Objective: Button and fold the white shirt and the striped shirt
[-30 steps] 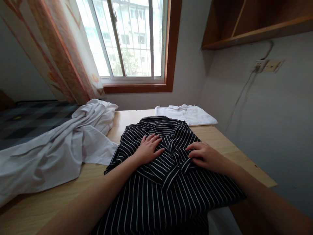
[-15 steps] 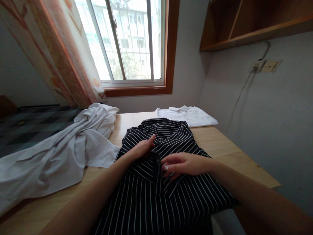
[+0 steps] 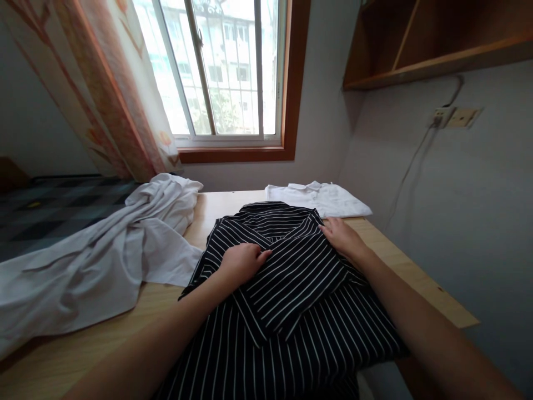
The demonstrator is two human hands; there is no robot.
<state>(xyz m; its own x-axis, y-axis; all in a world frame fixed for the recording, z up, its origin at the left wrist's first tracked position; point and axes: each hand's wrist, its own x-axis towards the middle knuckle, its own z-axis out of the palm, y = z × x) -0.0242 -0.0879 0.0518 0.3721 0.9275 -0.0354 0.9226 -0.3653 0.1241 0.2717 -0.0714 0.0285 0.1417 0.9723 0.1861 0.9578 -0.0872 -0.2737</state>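
A black shirt with thin white stripes (image 3: 300,278) lies in front of me, its collar spread toward the window and its lower part reaching past the table's near edge. My left hand (image 3: 245,262) is closed on the fabric left of the neck opening, thumb pointing right; its other fingertips are hidden. At the right side of the collar, my right hand (image 3: 345,238) pinches the cloth between its fingers. Between my hands one collar flap lies flat, its pointed tip toward me.
A crumpled white garment (image 3: 120,261) covers the left side of the wooden table (image 3: 420,278). A folded white shirt (image 3: 320,199) lies at the back. Beyond are a window (image 3: 225,72), a curtain (image 3: 112,83) and a wall shelf (image 3: 437,61). A cord (image 3: 410,166) hangs from the right wall socket.
My right hand has moved from the shirt's middle up and right to the collar's side. My left hand has shifted slightly down. The bunched front fabric now lies flatter.
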